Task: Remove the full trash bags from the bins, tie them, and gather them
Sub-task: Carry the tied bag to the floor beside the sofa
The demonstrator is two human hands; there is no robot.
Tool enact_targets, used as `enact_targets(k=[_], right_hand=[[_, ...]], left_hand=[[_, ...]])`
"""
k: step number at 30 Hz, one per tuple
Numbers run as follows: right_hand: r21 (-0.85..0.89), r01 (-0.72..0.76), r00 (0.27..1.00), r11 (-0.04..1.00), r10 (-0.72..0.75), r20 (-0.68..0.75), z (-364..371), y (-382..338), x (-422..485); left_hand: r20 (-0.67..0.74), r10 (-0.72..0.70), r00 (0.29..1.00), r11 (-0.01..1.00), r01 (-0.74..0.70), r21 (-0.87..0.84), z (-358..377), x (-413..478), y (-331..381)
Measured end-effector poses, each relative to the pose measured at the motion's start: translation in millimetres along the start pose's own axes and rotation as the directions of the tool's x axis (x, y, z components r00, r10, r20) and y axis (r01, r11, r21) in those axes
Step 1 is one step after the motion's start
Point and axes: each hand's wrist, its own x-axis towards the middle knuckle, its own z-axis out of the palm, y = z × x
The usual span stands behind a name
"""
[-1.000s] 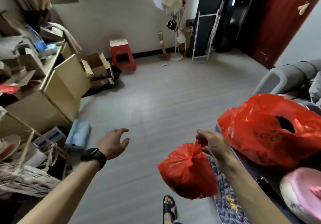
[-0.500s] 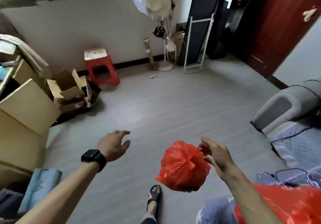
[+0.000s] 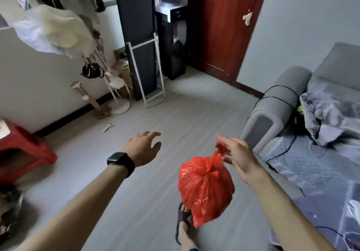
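Note:
A small red trash bag (image 3: 205,188), knotted at its top, hangs in the air above the grey floor in the lower middle of the head view. My right hand (image 3: 236,158) pinches the bag's twisted handle just above the knot. My left hand (image 3: 143,147), with a black watch on the wrist, is stretched forward to the left of the bag, fingers spread and relaxed, holding nothing. My sandalled foot (image 3: 183,223) shows below the bag.
A grey sofa (image 3: 276,110) with a rumpled blanket (image 3: 329,118) fills the right side. A red stool (image 3: 23,149) stands at the left. A coat stand (image 3: 109,87), a white rack (image 3: 148,71), a water dispenser (image 3: 171,36) and a red door (image 3: 224,27) line the far wall.
The view has swung to the right: the cardboard boxes and the big red bag are out of sight, the sofa and door have come in. The small bag still hangs from my right hand.

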Motion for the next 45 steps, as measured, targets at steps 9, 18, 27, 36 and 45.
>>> enact_targets(k=[9, 18, 27, 36, 45], right_hand=[[0.048, -0.07, 0.984, 0.996, 0.077, -0.162, -17, -83, 237], [0.156, -0.1, 0.933, 0.983, 0.147, -0.327, -40, -151, 473], [0.276, -0.151, 0.835, 0.949, 0.272, -0.478, -78, -222, 634], [0.301, -0.161, 0.788, 0.94, 0.306, -0.534, -192, -267, 803], [0.294, -0.251, 0.749, 0.922, 0.378, -0.545, -330, -304, 972]], left_hand=[[0.067, 0.083, 0.994, 0.996, -0.085, 0.028, -43, 270, 8], [0.12, 0.161, 0.98, 0.983, -0.169, 0.065, -51, 547, -9], [0.256, 0.321, 0.912, 0.918, -0.366, 0.15, -76, 808, 51], [0.396, 0.426, 0.814, 0.878, -0.477, 0.038, -33, 1009, 197], [0.416, 0.457, 0.786, 0.837, -0.538, 0.098, -20, 1193, 344]])
